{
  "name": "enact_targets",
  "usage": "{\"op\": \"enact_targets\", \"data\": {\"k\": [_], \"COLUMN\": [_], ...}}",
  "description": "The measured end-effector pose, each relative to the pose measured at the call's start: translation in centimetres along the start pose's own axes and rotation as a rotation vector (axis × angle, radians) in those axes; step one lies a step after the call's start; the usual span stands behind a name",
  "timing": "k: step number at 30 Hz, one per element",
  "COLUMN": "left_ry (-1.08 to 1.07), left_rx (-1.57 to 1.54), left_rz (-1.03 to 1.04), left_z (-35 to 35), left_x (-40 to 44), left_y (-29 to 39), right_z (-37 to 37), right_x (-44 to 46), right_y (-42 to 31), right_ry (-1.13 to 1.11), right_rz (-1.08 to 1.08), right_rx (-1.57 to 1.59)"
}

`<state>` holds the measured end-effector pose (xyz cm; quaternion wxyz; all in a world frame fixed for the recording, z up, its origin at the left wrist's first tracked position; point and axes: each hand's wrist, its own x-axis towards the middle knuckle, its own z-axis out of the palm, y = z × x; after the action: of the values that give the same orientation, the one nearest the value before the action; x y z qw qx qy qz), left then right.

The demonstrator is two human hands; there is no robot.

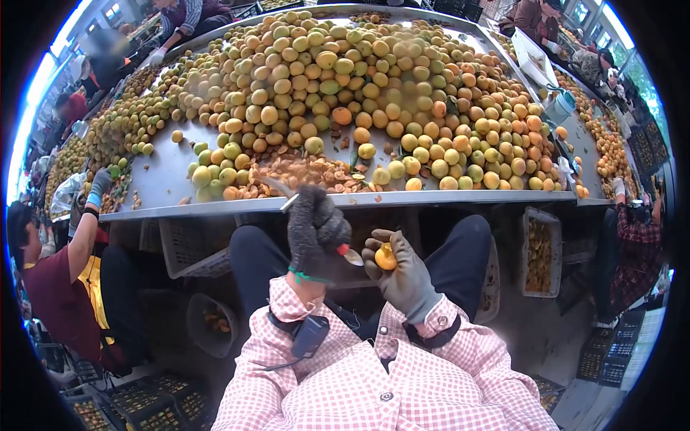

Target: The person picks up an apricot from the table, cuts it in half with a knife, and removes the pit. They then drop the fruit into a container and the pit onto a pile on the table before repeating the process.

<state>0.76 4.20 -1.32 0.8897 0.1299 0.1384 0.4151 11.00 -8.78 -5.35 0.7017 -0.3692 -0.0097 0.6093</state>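
My left hand, in a dark glove, is closed around a small knife with a red handle part and a short metal blade pointing toward my right hand. A thin pale piece sticks out at the far side of the same hand; its kind is unclear. My right hand, in a grey-brown glove, holds a shiny yellow apricot between thumb and fingers. Both hands are over my lap, before the table's front edge. Beyond them lies a heap of apricots.
A metal table with a raised rim stands ahead. Brownish fruit scraps lie near its edge. Crates and a bucket sit below. Co-workers are at left and right.
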Motion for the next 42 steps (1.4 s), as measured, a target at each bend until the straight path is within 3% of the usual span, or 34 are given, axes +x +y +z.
{"op": "enact_targets", "data": {"k": [1,3,5,7,8,11,13,15,17,20,22,25,29,30,31,32,34,35,37,39,41,42], "left_ry": [-0.001,0.043,-0.031,-0.043,-0.038,-0.046,-0.030,-0.075,-0.072,-0.039,0.012,0.010,0.159,0.183,0.177,0.119,0.018,0.013,0.062,0.062,0.066,0.115], "left_rx": [-0.001,0.019,-0.023,-0.081,-0.095,-0.184,-0.195,-0.286,-0.261,-0.166,-0.099,-0.022,0.072,0.059,0.056,0.098,0.153,0.154,0.124,0.135,0.149,0.201], "left_rz": [-0.002,0.034,0.038,0.020,0.020,0.016,0.021,0.007,0.019,0.056,0.083,0.107,0.177,0.164,0.162,0.139,0.093,0.096,0.037,0.022,0.005,-0.019], "left_z": [-0.2,-0.8,-1.8,-3.1,-3.6,-5.2,-5.9,-5.8,-5.7,-5.4,-5.9,-7.2,-5.3,-5.5,-5.9,-6.3,-7.1,-6.9,-6.5,-6.6,-6.4,-6.2], "left_x": [0.0,-0.3,-0.4,-0.7,-0.8,-1.1,-1.3,-1.4,-1.8,-1.9,-2.0,-2.3,-2.4,-2.3,-2.3,-2.2,-1.8,-1.6,-1.5,-1.1,-0.8,-0.5], "left_y": [0.6,1.8,3.0,4.0,4.6,5.7,6.3,6.7,7.2,7.3,7.4,7.7,7.5,7.4,7.4,7.3,7.1,7.0,6.4,5.7,5.0,4.6], "right_z": [-1.2,-2.4,-4.7,-6.5,-6.0,-3.9,-0.8,1.0,4.6,10.0,10.0,8.5,3.3,2.5,2.2,-0.9,-4.2,-5.4,-10.0,-6.6,-7.8,-7.7], "right_x": [0.9,2.4,4.1,4.9,4.6,2.7,2.5,2.8,4.8,7.2,9.9,11.5,12.2,12.1,11.3,12.4,13.5,13.7,16.2,15.2,16.7,17.2], "right_y": [0.1,0.0,0.0,0.2,0.2,-0.6,-0.9,-0.6,-0.3,-0.9,0.6,0.0,-7.3,-10.6,-13.6,-16.3,-20.4,-21.8,-22.0,-21.8,-21.1,-20.6], "right_ry": [0.001,0.041,0.021,0.096,0.098,0.190,0.227,0.019,0.006,-0.321,-0.445,-0.400,-0.155,0.057,0.154,0.396,0.701,0.747,0.668,0.532,0.425,0.285], "right_rz": [-0.002,-0.227,-0.182,-0.335,-0.328,-0.064,-0.024,-0.146,-0.011,0.060,-0.098,-0.101,-0.430,-0.487,-0.728,-0.870,-0.834,-0.595,-0.546,-0.391,-0.415,-0.443], "right_rx": [0.000,-0.497,-0.447,-0.634,-0.636,-0.141,-0.139,-0.701,-0.562,-0.613,-0.754,-0.745,-1.031,-1.295,-1.423,-1.762,-1.995,-1.958,-1.792,-1.715,-1.757,-1.577]}}
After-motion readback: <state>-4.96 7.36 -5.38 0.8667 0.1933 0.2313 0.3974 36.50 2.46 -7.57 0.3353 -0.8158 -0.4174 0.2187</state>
